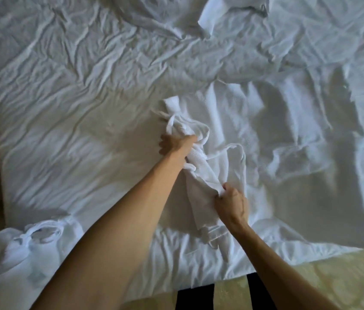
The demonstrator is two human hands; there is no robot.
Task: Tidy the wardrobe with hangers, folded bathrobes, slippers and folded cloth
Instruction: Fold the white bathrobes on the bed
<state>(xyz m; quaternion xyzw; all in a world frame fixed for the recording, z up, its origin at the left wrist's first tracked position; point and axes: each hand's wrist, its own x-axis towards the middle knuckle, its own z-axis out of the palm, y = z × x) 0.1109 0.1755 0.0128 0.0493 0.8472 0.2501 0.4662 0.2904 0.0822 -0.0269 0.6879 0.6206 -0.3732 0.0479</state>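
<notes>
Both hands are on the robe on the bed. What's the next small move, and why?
Probably draw the hands apart to flatten the bathrobe. The left hand and right hand each grip a bunched end, and it lies crumpled on the bed, not folded.

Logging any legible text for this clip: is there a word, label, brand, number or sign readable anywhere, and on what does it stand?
None: no text shows in the head view.
The white bathrobe gripped by the left hand and right hand shows no tag or lettering.
The crumpled bed sheet is plain.
The second white bundle at the bed's near left corner shows no readable mark.
</notes>
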